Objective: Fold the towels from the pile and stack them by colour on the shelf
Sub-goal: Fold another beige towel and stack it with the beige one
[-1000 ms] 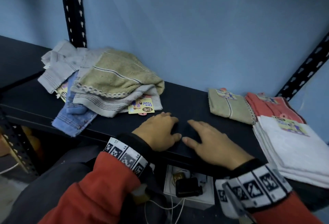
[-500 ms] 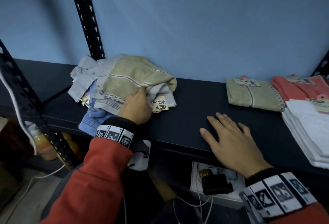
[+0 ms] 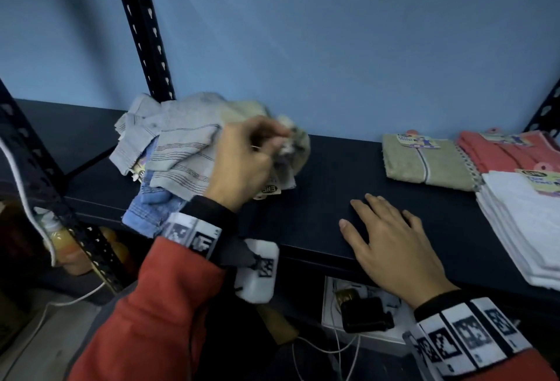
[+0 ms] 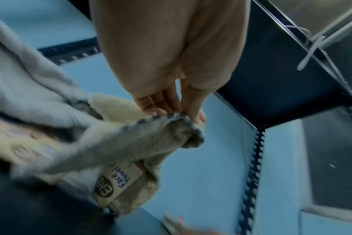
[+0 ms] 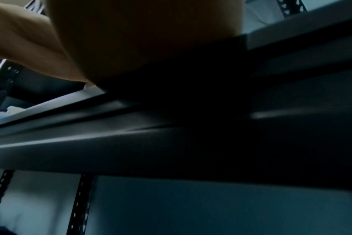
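A pile of loose towels (image 3: 169, 150) lies at the left of the dark shelf (image 3: 327, 168), grey striped ones on top and a blue one (image 3: 148, 208) below. My left hand (image 3: 266, 144) pinches the edge of an olive-beige towel (image 3: 300, 144) on that pile; the left wrist view shows fingers and thumb (image 4: 193, 109) clamped on its stitched hem (image 4: 151, 135), a "Face Towel" tag (image 4: 116, 181) hanging under it. My right hand (image 3: 385, 229) rests flat on the shelf, fingers straight. Folded stacks sit at the right: olive (image 3: 424, 159), coral (image 3: 509, 153), white (image 3: 527, 217).
A black perforated upright (image 3: 142, 32) stands behind the pile, another (image 3: 545, 114) at the far right. The wall behind is blue. Below the shelf sit a white box with a black device (image 3: 363, 314), cables and bottles (image 3: 63, 241).
My left hand left the middle of the shelf, reached the pile and now pinches and lifts the olive-beige towel's edge. The right hand has stayed flat on the shelf.
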Demonstrator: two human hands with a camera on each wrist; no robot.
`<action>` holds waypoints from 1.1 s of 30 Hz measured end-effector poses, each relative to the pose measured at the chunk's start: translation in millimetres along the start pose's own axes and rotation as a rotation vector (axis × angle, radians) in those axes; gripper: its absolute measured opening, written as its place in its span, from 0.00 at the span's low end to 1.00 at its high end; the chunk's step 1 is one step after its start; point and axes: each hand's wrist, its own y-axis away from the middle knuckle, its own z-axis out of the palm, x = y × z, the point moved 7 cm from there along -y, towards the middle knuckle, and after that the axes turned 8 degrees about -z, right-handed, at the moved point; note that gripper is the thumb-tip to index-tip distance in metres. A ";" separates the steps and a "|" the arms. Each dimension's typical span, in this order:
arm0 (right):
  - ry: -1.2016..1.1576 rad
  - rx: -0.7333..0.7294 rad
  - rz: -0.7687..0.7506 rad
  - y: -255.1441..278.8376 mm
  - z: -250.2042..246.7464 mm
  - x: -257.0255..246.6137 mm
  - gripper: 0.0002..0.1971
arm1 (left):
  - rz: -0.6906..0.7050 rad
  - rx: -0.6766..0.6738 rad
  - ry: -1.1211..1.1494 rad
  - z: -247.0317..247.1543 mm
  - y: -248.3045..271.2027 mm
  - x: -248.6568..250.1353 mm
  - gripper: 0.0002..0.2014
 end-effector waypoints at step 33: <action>-0.463 0.505 -0.386 27.2 -81.5 -36.9 0.18 | 0.226 -0.310 -0.107 46.6 53.9 30.9 0.03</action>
